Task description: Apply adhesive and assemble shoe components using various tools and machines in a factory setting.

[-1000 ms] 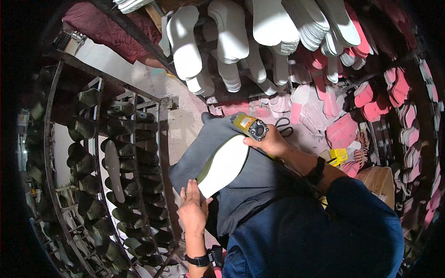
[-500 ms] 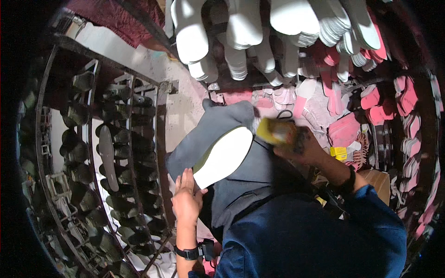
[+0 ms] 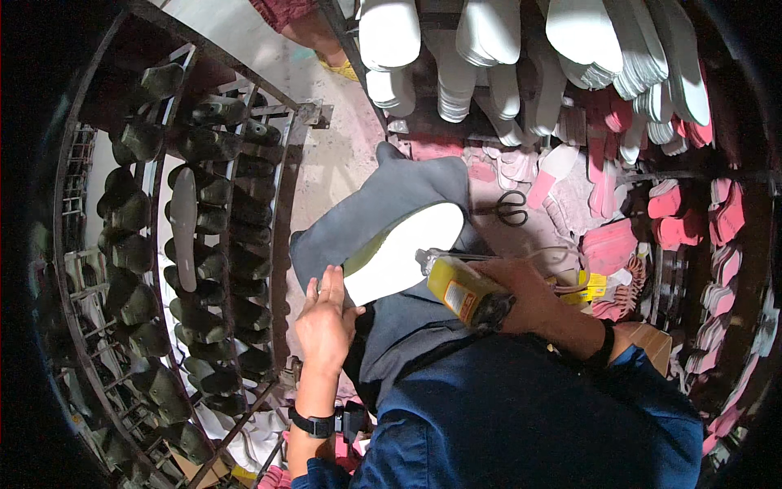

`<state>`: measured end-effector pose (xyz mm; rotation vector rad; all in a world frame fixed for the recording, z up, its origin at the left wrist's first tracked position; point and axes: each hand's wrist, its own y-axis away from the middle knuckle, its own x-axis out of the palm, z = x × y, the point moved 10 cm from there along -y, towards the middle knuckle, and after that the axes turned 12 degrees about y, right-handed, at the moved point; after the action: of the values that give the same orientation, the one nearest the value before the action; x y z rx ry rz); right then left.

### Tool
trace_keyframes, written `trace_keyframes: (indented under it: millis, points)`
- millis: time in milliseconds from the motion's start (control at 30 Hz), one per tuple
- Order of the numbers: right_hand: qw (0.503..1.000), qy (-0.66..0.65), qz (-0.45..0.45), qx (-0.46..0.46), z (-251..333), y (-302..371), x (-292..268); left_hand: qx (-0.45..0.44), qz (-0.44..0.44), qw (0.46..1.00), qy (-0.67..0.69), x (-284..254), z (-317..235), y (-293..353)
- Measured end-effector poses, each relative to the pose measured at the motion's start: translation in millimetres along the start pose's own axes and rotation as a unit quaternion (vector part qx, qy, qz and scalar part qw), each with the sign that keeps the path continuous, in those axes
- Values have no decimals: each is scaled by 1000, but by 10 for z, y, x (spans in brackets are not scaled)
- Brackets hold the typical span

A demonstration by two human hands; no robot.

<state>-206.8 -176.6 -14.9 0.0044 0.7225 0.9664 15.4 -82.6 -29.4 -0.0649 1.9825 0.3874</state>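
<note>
Our left hand (image 3: 324,319) lies flat, fingers together, touching the white insole (image 3: 403,253). Our right hand (image 3: 521,289) clamps the yellow bottle (image 3: 460,292); we see nothing applied yet.

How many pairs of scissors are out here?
1: black-handled scissors lie on the cluttered pink bench, just right of the grey cloth, beyond the white insole. Others may be buried.

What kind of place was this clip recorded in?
Most likely a shoemaking workshop. A metal rack holds rows of dark shoe forms, white insoles hang in stacks above, and pink sole pieces fill the shelves at right.
</note>
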Motion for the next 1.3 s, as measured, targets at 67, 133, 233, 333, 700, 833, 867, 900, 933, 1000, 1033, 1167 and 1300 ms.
trace_keyframes:
  millis: [67, 133, 233, 333, 700, 833, 867, 900, 933, 1000, 1033, 1167, 1300]
  points:
    - [999, -43, -17, -1, -88, 73, -14, 1, -4, 1000, 2, -5, 14, 21]
    - [996, -86, -30, 2, -160, 161, -40, 0, -4, 1000, 6, 1, 12, 31]
    - [993, -92, -79, -8, -170, 227, -134, 33, -25, 999, 4, -40, -17, 20]
    - [989, -102, -102, 3, -151, 140, -132, 19, 11, 998, -57, -2, -81, 52]
    - [966, -41, -224, 122, -1089, 293, -359, -77, 8, 895, 438, 256, 276, 293]
    - [964, -78, -194, 166, -1211, 52, -253, -141, -65, 577, 802, 761, 446, 837]
    - [966, -77, -192, 153, -1320, 7, -186, -122, -123, 518, 838, 553, 445, 989]
    - [965, -70, -226, 109, -1304, -37, -207, -104, -162, 472, 860, 502, 574, 1194]
    - [960, -64, -263, 69, -1276, -69, -260, -85, -195, 424, 880, 487, 701, 1394]
    - [971, -47, -232, 43, -1256, -232, -245, -8, -309, 342, 887, 276, 1033, 1861]
    - [966, -47, -253, 40, -1362, -207, -269, 34, -358, 324, 875, 13, 1169, 2070]
    - [977, -6, -192, 97, -667, -198, -269, 235, -521, 342, 746, -1382, 1542, 3192]
    - [977, 55, -178, 101, -454, -142, -294, 289, -590, 342, 672, -2535, 1950, 3962]
